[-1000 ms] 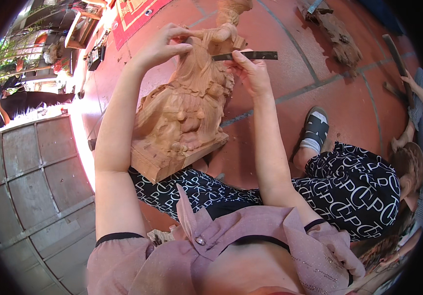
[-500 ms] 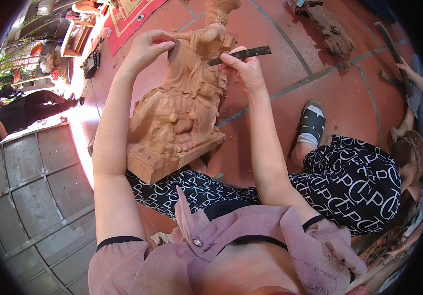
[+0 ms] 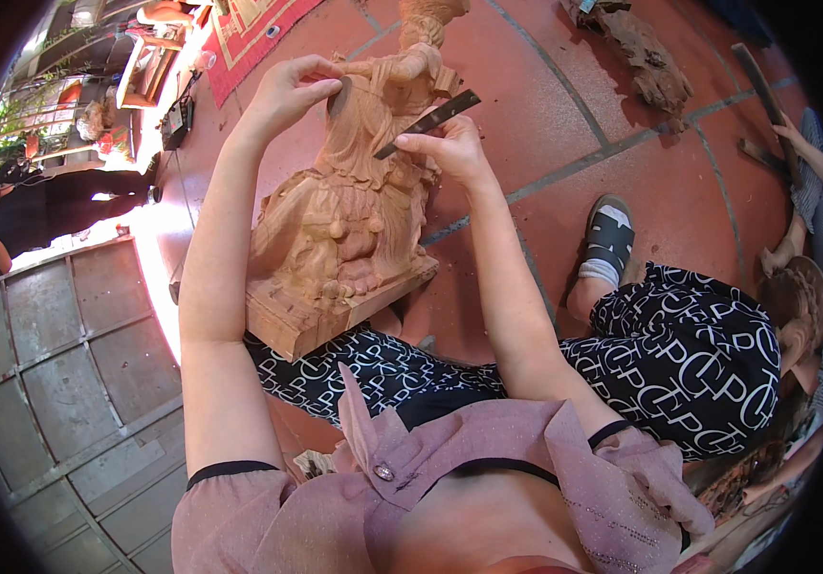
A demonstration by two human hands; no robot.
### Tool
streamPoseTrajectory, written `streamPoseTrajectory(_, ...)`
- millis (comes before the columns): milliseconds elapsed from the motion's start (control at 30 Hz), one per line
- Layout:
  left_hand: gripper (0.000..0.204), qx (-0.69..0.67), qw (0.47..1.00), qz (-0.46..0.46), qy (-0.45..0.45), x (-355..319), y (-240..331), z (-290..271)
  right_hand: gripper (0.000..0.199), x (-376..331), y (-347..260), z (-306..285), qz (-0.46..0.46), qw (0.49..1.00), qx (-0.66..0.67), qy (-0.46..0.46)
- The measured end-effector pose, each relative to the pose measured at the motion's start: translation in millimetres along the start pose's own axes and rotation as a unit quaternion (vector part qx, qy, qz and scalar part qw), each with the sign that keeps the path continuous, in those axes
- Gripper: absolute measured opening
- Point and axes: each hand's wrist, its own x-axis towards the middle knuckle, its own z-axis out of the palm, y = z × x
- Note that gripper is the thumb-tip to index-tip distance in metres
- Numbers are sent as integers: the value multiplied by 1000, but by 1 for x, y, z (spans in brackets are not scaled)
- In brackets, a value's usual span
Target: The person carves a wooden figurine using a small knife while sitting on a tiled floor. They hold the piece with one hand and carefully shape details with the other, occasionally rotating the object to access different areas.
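Red tiled floor point(image 3: 564, 124) carries the pale carved wooden statue point(image 3: 354, 210), which leans tilted against the person's patterned trouser leg point(image 3: 373, 368). Up near its top, the left hand point(image 3: 287, 91) pinches a small dark flat piece against the carving and the right hand point(image 3: 445, 148) grips a thin dark metal blade point(image 3: 427, 122). If the blade skids off the rounded wood, it could gouge fine detail or nick the nearby left fingers, and a hard push might rock the leaning figure.

- Carved statue point(image 3: 344, 220): pale bare wood, matt, finely cut.
- Flat file point(image 3: 427, 123): dark dull metal.
- Floor point(image 3: 564, 124): red tiles, smooth, slightly dusty.
- Trousers point(image 3: 679, 354): printed cloth.
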Motion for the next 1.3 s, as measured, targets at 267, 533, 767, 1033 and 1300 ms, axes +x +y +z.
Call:
streamPoseTrajectory(267,23,7,1000,-20,-14,-3,12,-2,16,-1,-10,-5,13,998,-3,-67)
streamPoseTrajectory(533,24,1,1000,-6,-19,-3,10,-1,17,0,-1,-5,-21,998,59,-20)
streamPoseTrajectory(767,24,5,1000,-21,-21,-3,10,-2,17,4,3,5,-44,996,51,57)
streamPoseTrajectory(1033,23,-7,999,-20,-31,-2,9,-2,17,-2,-4,8,-9,999,-21,35)
streamPoseTrajectory(1300,25,-5,999,-22,-26,-2,7,-2,15,0,-5,0,-29,999,-13,-5)
